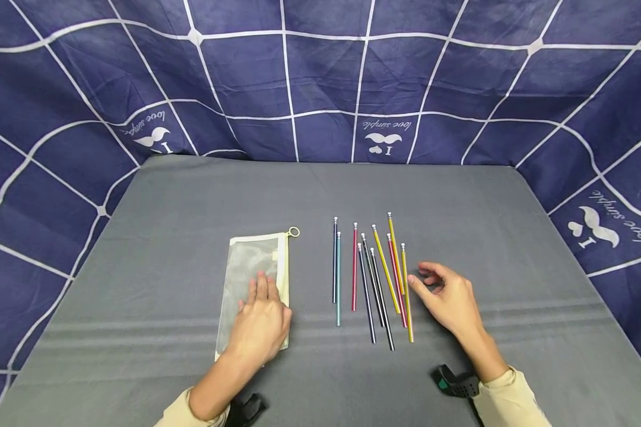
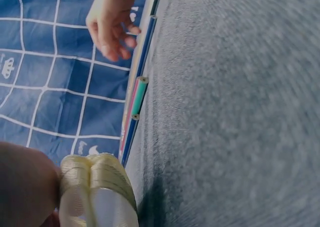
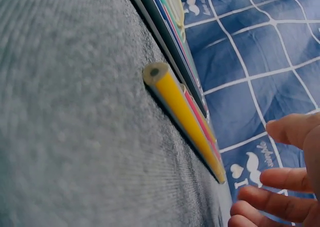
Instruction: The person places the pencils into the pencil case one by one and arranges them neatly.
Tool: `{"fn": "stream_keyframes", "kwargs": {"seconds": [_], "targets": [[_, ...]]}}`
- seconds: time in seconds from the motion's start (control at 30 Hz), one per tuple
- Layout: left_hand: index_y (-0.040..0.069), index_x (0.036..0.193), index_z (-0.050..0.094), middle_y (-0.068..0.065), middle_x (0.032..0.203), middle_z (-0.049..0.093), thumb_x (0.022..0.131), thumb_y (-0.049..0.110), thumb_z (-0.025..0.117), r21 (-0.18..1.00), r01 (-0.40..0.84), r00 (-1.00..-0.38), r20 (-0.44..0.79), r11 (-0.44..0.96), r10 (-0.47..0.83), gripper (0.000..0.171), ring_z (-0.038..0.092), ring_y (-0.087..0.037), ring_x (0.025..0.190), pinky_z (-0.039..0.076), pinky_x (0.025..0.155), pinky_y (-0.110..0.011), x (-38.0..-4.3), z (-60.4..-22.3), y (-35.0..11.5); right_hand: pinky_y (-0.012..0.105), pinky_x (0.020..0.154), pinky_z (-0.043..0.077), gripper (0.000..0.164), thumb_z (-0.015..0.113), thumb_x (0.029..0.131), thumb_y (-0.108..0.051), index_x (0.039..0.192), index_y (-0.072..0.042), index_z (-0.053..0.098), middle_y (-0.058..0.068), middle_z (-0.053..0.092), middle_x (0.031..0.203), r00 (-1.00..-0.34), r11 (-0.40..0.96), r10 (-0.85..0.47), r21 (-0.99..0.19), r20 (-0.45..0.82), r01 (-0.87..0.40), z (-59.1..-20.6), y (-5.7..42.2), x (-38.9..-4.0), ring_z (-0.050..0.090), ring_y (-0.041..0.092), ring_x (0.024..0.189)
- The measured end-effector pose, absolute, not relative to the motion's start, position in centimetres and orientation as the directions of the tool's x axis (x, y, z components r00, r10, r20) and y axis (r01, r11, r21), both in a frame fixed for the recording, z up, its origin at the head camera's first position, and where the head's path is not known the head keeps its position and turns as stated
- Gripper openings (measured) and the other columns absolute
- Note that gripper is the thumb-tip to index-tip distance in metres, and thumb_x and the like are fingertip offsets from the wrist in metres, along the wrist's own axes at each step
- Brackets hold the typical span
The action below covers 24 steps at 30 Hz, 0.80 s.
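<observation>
A see-through mesh zip pouch (image 1: 241, 261) with cream edging and a ring pull (image 1: 294, 232) lies flat at centre left. My left hand (image 1: 262, 323) rests on it, fingers straight and pointing away from me. Right of the pouch, several pencils lie lengthwise: a teal pencil (image 1: 339, 284) and a dark blue one on the left, a red pencil (image 1: 355, 267), dark ones in the middle, yellow and red ones on the right. My right hand (image 1: 451, 299) hovers beside the rightmost yellow pencil (image 3: 182, 109), fingers loosely bent and nothing between them.
Grey cloth covers the table (image 1: 192, 196). Blue curtains (image 1: 320, 77) with white grid lines stand along its back and sides. A black wrist device (image 1: 456, 382) sits at my right sleeve, another (image 1: 246, 409) by the left one.
</observation>
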<state>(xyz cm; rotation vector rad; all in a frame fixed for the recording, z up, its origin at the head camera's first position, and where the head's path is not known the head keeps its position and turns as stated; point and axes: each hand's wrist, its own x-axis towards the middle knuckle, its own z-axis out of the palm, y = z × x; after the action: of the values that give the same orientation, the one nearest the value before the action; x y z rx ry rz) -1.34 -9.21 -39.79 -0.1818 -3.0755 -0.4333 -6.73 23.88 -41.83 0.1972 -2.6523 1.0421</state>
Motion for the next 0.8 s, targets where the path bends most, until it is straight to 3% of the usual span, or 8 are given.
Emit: {"fn": "stream_keyframes", "kwargs": {"seconds": [0.13, 0.37, 0.6, 0.8], "targets": [[-0.023, 0.127, 0.048, -0.041, 0.134, 0.047, 0.091, 0.009, 0.053, 0.325, 0.165, -0.981, 0.154, 0.931, 0.12, 0.048, 0.052, -0.053, 0.121, 0.05, 0.089, -0.065, -1.3, -39.9, -9.7, 0.016, 0.051, 0.047, 0.03, 0.077, 0.086, -0.026, 0.101, 0.0, 0.074, 0.001, 0.07, 0.074, -0.986, 0.72, 0.016, -0.686, 0.164, -0.102, -41.6, 24.0, -7.0, 0.062, 0.007, 0.058], [-0.021, 0.125, 0.053, -0.038, 0.131, 0.052, 0.093, 0.006, 0.049, 0.402, 0.188, -0.959, 0.271, 0.896, 0.079, 0.041, 0.056, -0.05, 0.117, 0.051, 0.089, -0.06, -1.1, -40.0, -10.3, 0.028, 0.046, 0.056, 0.03, 0.077, 0.087, -0.026, 0.09, 0.004, 0.072, 0.004, 0.068, 0.062, -0.996, 0.608, 0.01, -0.79, -0.087, 0.076, -41.7, 24.1, -7.5, 0.065, 0.014, 0.049], [-0.018, 0.127, 0.054, -0.034, 0.135, 0.052, 0.096, 0.007, 0.049, 0.443, 0.165, -0.954, 0.299, 0.881, 0.028, 0.04, 0.06, -0.051, 0.107, 0.052, 0.082, -0.062, -0.6, -40.0, -10.6, 0.033, 0.047, 0.058, 0.032, 0.078, 0.086, -0.024, 0.086, 0.007, 0.069, 0.006, 0.068, 0.061, -0.985, 0.53, -0.015, -0.837, -0.172, 0.138, -42.3, 24.4, -8.4, 0.065, 0.016, 0.048], [-0.019, 0.128, 0.053, -0.034, 0.137, 0.05, 0.097, 0.007, 0.047, 0.498, 0.167, -0.949, 0.317, 0.851, 0.001, 0.041, 0.059, -0.05, 0.112, 0.051, 0.086, -0.062, -0.4, -40.1, -10.8, 0.033, 0.046, 0.058, 0.029, 0.079, 0.085, -0.021, 0.084, 0.005, 0.067, 0.004, 0.065, 0.058, -0.979, 0.541, -0.047, -0.83, -0.196, 0.14, -42.3, 24.7, -8.7, 0.064, 0.014, 0.046]]}}
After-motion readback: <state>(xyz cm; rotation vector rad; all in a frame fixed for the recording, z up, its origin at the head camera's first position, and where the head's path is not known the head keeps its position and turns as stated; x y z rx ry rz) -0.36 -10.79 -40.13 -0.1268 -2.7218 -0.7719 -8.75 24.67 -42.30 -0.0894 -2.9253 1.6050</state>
